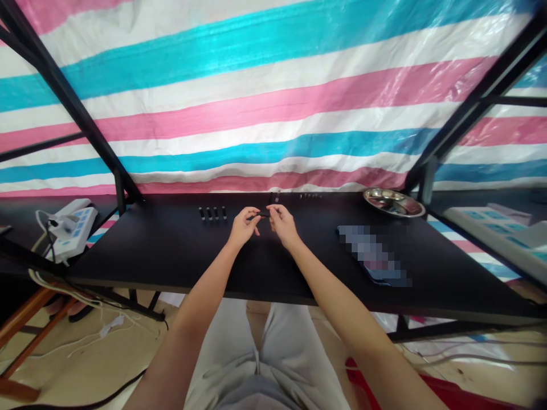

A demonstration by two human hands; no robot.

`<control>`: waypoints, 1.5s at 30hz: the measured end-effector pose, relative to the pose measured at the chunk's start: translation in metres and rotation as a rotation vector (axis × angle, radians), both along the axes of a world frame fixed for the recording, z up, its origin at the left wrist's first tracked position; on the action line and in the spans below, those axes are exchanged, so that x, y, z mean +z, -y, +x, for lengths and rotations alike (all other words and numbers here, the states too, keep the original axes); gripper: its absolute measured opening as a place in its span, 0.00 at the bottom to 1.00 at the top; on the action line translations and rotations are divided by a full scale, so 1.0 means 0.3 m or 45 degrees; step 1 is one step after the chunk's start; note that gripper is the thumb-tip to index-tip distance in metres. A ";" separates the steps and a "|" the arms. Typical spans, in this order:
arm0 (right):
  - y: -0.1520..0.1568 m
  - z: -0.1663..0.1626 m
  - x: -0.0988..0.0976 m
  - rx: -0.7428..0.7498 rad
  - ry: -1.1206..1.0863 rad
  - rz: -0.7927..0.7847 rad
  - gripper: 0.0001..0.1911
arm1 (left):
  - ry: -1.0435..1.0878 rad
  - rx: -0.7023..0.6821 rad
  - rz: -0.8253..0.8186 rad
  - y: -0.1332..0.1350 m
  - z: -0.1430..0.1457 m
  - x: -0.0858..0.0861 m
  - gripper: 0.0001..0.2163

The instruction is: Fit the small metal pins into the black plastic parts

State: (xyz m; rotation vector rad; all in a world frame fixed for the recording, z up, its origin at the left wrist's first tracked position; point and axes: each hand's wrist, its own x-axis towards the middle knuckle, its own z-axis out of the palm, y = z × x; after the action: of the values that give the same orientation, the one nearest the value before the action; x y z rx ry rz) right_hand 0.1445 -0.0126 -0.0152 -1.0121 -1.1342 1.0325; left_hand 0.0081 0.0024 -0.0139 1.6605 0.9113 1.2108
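Observation:
Above the middle of the black table, my left hand (pixel 245 224) and my right hand (pixel 282 222) face each other. Between their fingertips runs a thin black rod (pixel 264 215), pinched at its two ends; its exact kind is too small to make out. To the left of my hands, several short black tubes (pixel 209 213) with pale ends stand in a row. Just beyond my right hand lies a small dark piece with a clear part (pixel 277 196). Farther back, tiny light pieces (pixel 310 196) are spread in a line near the rear edge.
On the black table (pixel 171 256), a round metal dish (pixel 394 203) sits at the back right, with a blurred phone-like flat object (pixel 371 256) nearer me. A white power strip (pixel 77 230) lies at the left. Black frame posts rise on both sides before a striped sheet (pixel 265 114).

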 end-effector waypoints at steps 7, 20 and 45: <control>-0.001 -0.005 -0.002 0.035 -0.099 -0.008 0.20 | -0.295 0.099 0.200 0.004 -0.011 -0.014 0.08; 0.006 -0.014 -0.003 0.053 -0.080 0.030 0.18 | -0.414 0.225 0.253 0.025 -0.004 -0.011 0.17; -0.005 0.022 0.015 -0.413 0.056 0.317 0.16 | 0.156 0.282 -0.042 -0.005 -0.003 0.007 0.16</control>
State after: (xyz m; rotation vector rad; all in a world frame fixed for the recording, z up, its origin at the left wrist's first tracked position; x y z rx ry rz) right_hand 0.1510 -0.0110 -0.0107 -0.9819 -1.0610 0.5979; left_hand 0.0071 0.0038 -0.0118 1.4711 1.0528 1.4218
